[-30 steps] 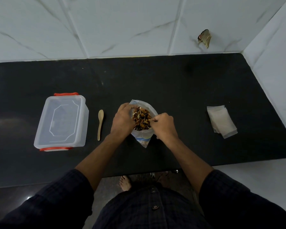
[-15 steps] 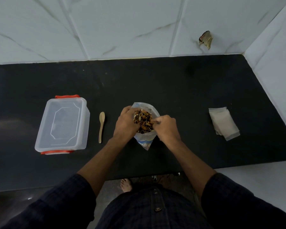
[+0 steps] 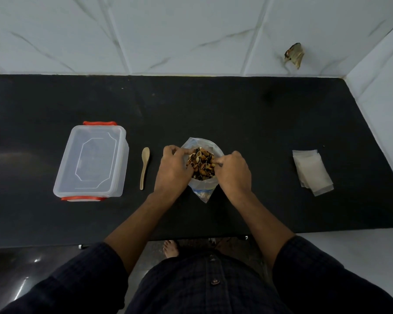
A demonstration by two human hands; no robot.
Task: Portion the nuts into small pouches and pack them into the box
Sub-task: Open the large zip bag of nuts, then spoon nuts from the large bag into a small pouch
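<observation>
Nearby, a lidded box (image 3: 91,160) and spoon (image 3: 144,167) lie left, pouches (image 3: 312,169) right; our left hand (image 3: 173,171) and right hand (image 3: 233,172) pinch the bag (image 3: 202,188) mouth apart, nuts (image 3: 201,163) showing, counter (image 3: 236,114) center, mouth upward

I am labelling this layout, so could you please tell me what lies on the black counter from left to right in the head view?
Clear plastic box → wooden spoon → left hand → bag of nuts → right hand → stack of small pouches.

Black counter (image 3: 236,114), red-clipped clear box (image 3: 91,160), marbled white tiles (image 3: 168,30).
</observation>
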